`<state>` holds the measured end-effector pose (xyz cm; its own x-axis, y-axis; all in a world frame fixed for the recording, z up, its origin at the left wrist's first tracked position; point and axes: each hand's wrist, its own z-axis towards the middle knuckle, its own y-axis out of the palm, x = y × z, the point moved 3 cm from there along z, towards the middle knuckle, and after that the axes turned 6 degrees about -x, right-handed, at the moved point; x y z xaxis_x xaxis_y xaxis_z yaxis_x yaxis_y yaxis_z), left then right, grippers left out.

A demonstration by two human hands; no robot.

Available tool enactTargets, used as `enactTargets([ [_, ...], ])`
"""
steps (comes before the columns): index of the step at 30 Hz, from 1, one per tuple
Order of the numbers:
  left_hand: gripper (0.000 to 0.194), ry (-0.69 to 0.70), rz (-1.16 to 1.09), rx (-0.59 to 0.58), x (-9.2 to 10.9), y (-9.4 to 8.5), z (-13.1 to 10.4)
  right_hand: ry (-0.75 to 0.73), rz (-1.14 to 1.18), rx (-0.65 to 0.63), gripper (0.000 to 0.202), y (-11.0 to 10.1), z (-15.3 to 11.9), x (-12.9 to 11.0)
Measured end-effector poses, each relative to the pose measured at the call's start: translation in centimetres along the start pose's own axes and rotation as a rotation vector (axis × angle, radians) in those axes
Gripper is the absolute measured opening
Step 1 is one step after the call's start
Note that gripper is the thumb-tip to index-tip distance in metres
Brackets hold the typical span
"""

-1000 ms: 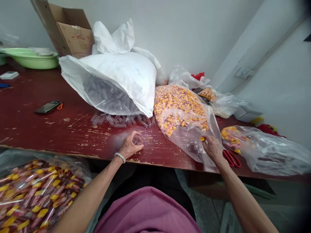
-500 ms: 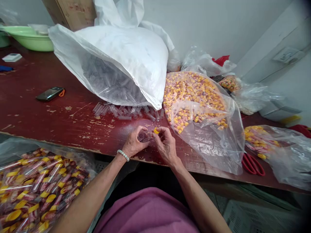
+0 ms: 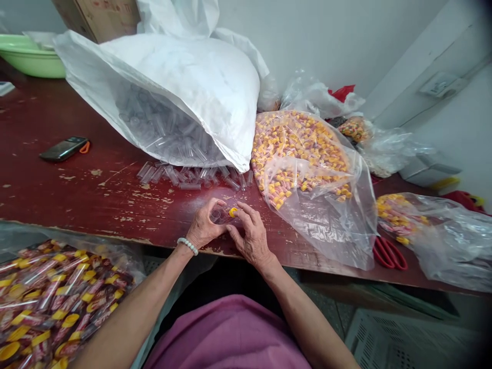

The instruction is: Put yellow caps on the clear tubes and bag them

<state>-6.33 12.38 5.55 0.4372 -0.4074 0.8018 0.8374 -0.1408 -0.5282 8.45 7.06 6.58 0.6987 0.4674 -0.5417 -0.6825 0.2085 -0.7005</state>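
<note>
Over the front part of the red table, my left hand [image 3: 203,225] is curled around clear plastic tubes [image 3: 216,216], its thumb and fingers bent inward. A beaded bracelet circles that wrist. My right hand [image 3: 249,233] meets it, fingertips at a small yellow cap [image 3: 232,211] beside the tubes. The exact contact between cap and tube is too small to make out. Behind my hands, several loose clear tubes [image 3: 190,186] lie at the mouth of a large white sack [image 3: 200,66] full of such tubes.
Right of the sack, a clear bag [image 3: 323,225] holds many yellow-capped pink pieces. Red-handled scissors [image 3: 389,253] and a smaller bag [image 3: 449,246] lie further right. At lower left is a bag of filled yellow-capped tubes [image 3: 69,287]. A phone-like device [image 3: 63,149] rests on the table [image 3: 107,205].
The yellow cap has come closer to the tubes in my left hand, and my right fingers have spread somewhat around it. The whole view has shifted slightly.
</note>
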Motion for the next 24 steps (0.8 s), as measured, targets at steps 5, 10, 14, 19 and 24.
enactTargets([
  [5,0.046,0.012,0.000,-0.004,0.0,0.0,0.0,-0.045,-0.054,-0.094,0.029,-0.1,0.3,-0.2],
  [10,0.046,-0.014,-0.003,-0.004,0.2,-0.1,0.1,-0.061,-0.106,-0.133,0.026,-1.5,1.0,-1.4],
  [14,0.043,-0.044,-0.051,-0.001,0.0,0.1,0.1,0.011,-0.013,0.128,0.025,-6.5,0.7,0.5],
  [19,0.042,-0.056,-0.133,0.000,-0.5,0.5,0.1,0.456,-0.123,0.378,0.029,-11.8,0.6,9.7],
  [24,0.041,-0.061,-0.168,0.001,-0.5,0.7,0.1,0.519,-0.152,0.232,0.018,-9.5,3.0,15.1],
])
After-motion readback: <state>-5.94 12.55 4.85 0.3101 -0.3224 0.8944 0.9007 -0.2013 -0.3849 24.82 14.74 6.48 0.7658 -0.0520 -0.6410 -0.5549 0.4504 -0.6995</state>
